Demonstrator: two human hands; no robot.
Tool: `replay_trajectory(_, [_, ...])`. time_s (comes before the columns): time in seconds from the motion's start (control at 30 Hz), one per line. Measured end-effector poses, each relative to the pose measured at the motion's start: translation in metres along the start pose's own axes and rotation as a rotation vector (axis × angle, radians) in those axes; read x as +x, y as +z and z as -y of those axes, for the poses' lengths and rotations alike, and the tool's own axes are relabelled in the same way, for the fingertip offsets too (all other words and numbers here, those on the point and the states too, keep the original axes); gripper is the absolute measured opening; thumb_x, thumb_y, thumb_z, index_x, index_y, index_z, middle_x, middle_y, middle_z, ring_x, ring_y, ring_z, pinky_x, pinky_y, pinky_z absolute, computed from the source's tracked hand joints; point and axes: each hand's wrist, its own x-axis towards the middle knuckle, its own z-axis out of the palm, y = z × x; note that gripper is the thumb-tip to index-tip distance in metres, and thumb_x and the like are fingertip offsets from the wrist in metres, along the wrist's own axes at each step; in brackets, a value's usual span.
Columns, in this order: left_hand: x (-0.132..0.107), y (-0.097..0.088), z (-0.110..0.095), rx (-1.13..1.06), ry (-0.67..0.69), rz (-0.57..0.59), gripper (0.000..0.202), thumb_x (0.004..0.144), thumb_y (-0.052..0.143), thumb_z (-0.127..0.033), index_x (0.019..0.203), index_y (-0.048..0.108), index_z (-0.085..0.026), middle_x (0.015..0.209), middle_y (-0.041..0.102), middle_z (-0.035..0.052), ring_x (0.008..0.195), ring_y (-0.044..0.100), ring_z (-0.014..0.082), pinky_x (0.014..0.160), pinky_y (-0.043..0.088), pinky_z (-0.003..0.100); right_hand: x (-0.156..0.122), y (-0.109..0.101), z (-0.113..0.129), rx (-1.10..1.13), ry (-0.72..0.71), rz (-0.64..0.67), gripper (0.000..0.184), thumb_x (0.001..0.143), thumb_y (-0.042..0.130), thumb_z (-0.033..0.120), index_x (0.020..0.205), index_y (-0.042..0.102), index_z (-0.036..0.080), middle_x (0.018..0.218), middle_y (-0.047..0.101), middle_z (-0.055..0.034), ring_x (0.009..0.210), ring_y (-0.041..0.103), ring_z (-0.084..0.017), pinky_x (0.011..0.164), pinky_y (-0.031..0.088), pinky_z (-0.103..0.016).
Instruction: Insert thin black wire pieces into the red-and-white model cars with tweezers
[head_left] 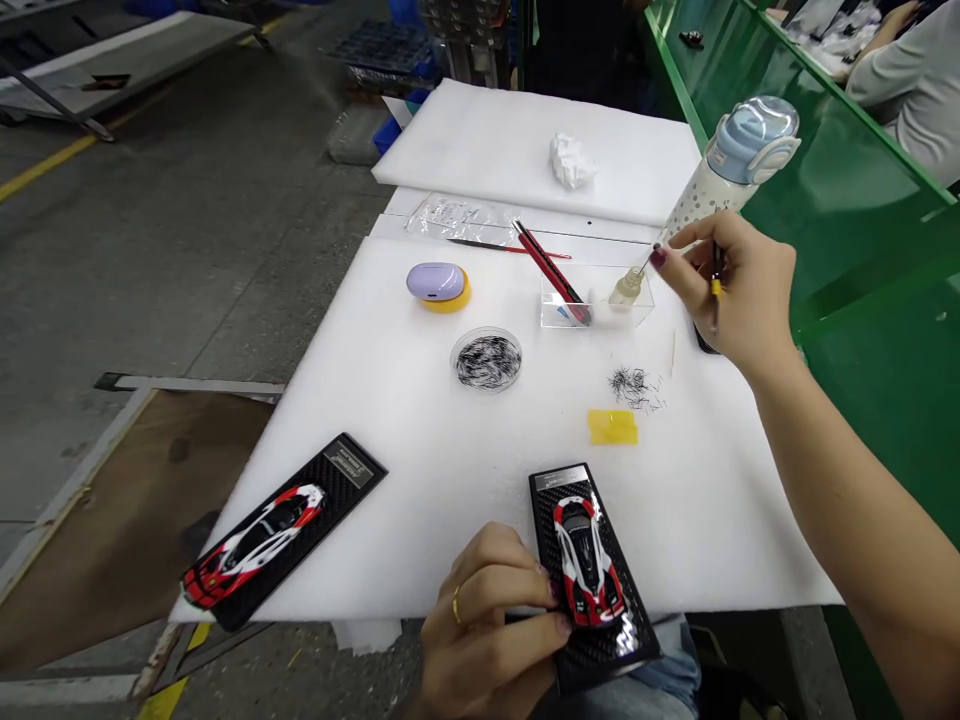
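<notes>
At the table's near edge, my left hand (pixel 499 625) is closed on the black base of a red and white model car (pixel 587 560). My right hand (pixel 731 285) pinches a thin needle-like stick (pixel 645 264) whose lower end goes into the mouth of a small bottle (pixel 627 288). A dark slim tool with a yellow part (pixel 715 288) is also tucked in my right fingers; its kind is unclear. The bottle sits in a clear plastic box (pixel 564 316), with a red utility knife (pixel 551 270) leaning over its rim. A second model car (pixel 262 535) on a black base lies at left.
A round dish of black fibres (pixel 487 360), loose black bits (pixel 634 387), yellow tape (pixel 613 427) and a purple case (pixel 436 283) lie on the white foam (pixel 420 420). A water bottle (pixel 739 160) stands by the green partition (pixel 862 190). Another person's sleeve (pixel 911 90) shows beyond.
</notes>
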Motion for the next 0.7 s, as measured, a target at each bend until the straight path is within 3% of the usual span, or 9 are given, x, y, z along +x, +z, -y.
replay_trajectory(0.17, [0.001, -0.004, -0.002, 0.009, -0.043, 0.060, 0.018, 0.097, 0.059, -0.014, 0.079, 0.062, -0.015, 0.084, 0.062, 0.0024, 0.076, 0.057, 0.0115, 0.055, 0.051, 0.027, -0.032, -0.021, 0.002, 0.355, 0.220, 0.055, 0.058, 0.096, 0.040, 0.075, 0.095, 0.071, 0.027, 0.071, 0.067, -0.0036, 0.064, 0.058, -0.021, 0.059, 0.044, -0.038])
replay_trajectory(0.27, [0.003, -0.005, -0.001, -0.025, -0.013, 0.059, 0.018, 0.096, 0.059, -0.012, 0.078, 0.063, -0.012, 0.087, 0.061, 0.0030, 0.078, 0.056, 0.0114, 0.055, 0.050, 0.027, -0.051, -0.023, -0.008, 0.392, 0.304, 0.102, 0.048, 0.090, 0.058, 0.072, 0.095, 0.069, 0.026, 0.076, 0.066, -0.0018, 0.070, 0.060, -0.019, 0.064, 0.049, -0.035])
replay_trajectory(0.37, [0.004, -0.004, 0.002, -0.040, 0.004, 0.074, 0.019, 0.096, 0.059, -0.012, 0.077, 0.062, -0.011, 0.090, 0.060, 0.0034, 0.079, 0.055, 0.0112, 0.056, 0.048, 0.028, -0.062, -0.016, -0.019, 0.414, 0.366, 0.161, 0.034, 0.079, 0.082, 0.052, 0.096, 0.072, 0.024, 0.083, 0.070, -0.0017, 0.077, 0.065, -0.018, 0.070, 0.054, -0.033])
replay_trajectory(0.53, [0.002, -0.003, 0.002, -0.034, -0.018, 0.098, 0.019, 0.096, 0.059, -0.012, 0.077, 0.061, -0.012, 0.092, 0.061, 0.0032, 0.081, 0.056, 0.0115, 0.057, 0.049, 0.030, -0.065, 0.001, -0.022, 0.385, 0.489, 0.195, 0.021, 0.085, 0.076, 0.037, 0.076, 0.073, 0.019, 0.080, 0.072, -0.0064, 0.069, 0.066, -0.018, 0.062, 0.053, -0.033])
replay_trajectory(0.7, [0.000, -0.002, 0.000, -0.047, -0.023, 0.075, 0.020, 0.096, 0.058, -0.009, 0.076, 0.059, -0.011, 0.093, 0.060, 0.0034, 0.083, 0.056, 0.0118, 0.058, 0.047, 0.030, -0.061, 0.015, -0.020, 0.417, 0.670, 0.169, 0.019, 0.085, 0.073, 0.017, 0.070, 0.062, 0.020, 0.052, 0.058, 0.0009, 0.058, 0.064, -0.016, 0.061, 0.055, -0.032])
